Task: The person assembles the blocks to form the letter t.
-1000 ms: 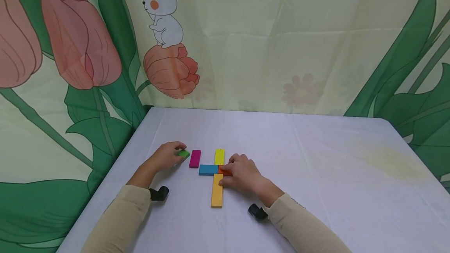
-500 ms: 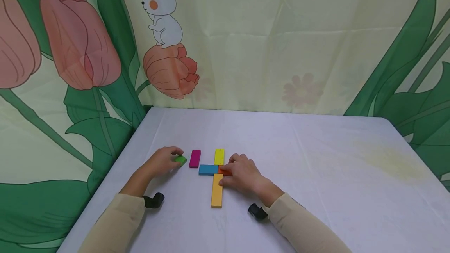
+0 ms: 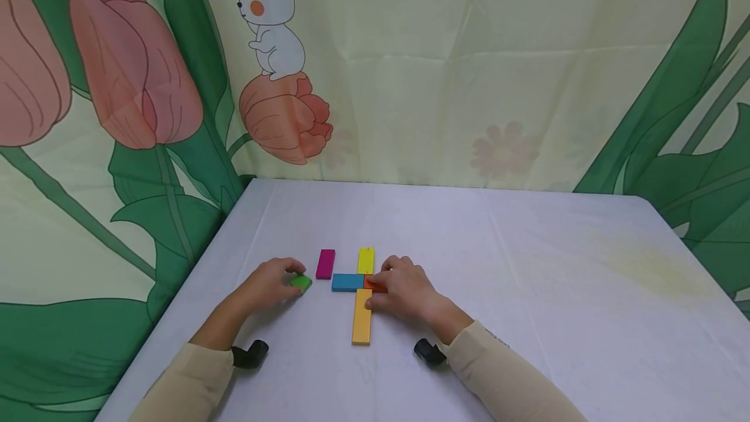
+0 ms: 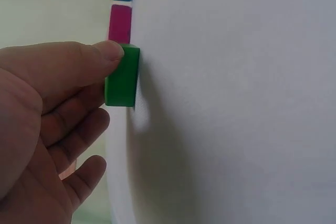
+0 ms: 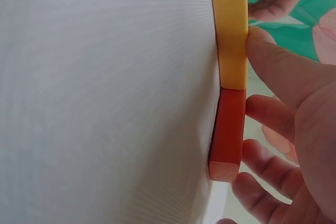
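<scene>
In the head view my left hand [image 3: 266, 288] pinches a small green block [image 3: 301, 282] between thumb and fingers, left of the laid-out blocks. The left wrist view shows the thumb on one face of this green block [image 4: 122, 80]. My right hand [image 3: 407, 288] rests on the blocks: its thumb touches the long yellow-orange block [image 5: 231, 35] and its fingers touch the red-orange block [image 5: 228, 127]. A blue block [image 3: 347, 282] meets the red-orange one end to end. Above them stands a yellow block [image 3: 366, 260], and the yellow-orange block extends downward, forming a cross.
A magenta block [image 3: 325, 264] lies apart, just left of the yellow block and above the blue one. White cloth covers the table [image 3: 527, 279]. Behind it hangs a curtain [image 3: 410, 83] printed with tulips and a rabbit.
My left hand has drawn back toward the near side of the table, carrying the green block away from beside the magenta one. The right hand and the laid blocks stay in place.
</scene>
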Tool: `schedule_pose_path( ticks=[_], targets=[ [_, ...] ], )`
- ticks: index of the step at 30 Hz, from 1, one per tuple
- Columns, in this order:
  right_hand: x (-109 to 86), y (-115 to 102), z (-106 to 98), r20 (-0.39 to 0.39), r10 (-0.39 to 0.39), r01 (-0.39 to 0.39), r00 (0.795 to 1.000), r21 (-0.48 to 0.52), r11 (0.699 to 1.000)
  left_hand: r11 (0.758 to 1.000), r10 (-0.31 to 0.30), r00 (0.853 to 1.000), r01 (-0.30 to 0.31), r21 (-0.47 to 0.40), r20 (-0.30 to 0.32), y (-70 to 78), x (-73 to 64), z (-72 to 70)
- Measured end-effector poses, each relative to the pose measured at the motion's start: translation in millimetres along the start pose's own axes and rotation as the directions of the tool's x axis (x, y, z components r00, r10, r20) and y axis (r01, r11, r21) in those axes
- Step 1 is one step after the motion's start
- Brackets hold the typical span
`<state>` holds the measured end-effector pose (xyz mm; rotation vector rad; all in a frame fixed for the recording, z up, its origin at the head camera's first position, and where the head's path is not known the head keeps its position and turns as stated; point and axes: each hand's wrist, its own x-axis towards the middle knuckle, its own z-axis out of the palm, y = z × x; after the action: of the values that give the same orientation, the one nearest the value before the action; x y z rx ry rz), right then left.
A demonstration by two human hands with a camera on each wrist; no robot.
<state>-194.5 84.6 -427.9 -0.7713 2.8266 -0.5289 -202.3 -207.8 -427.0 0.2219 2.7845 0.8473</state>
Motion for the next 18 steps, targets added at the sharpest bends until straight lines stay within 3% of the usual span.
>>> schedule_pose_path(
  ticks=[18],
  targets=[
    [-0.8, 0, -1, 0.000, 0.000, 0.000, 1.000, 0.008, 1.000, 0.999, 0.041, 0.999, -0.041, 0.008, -0.007, 16.3, -27.5, 20.1]
  ],
)
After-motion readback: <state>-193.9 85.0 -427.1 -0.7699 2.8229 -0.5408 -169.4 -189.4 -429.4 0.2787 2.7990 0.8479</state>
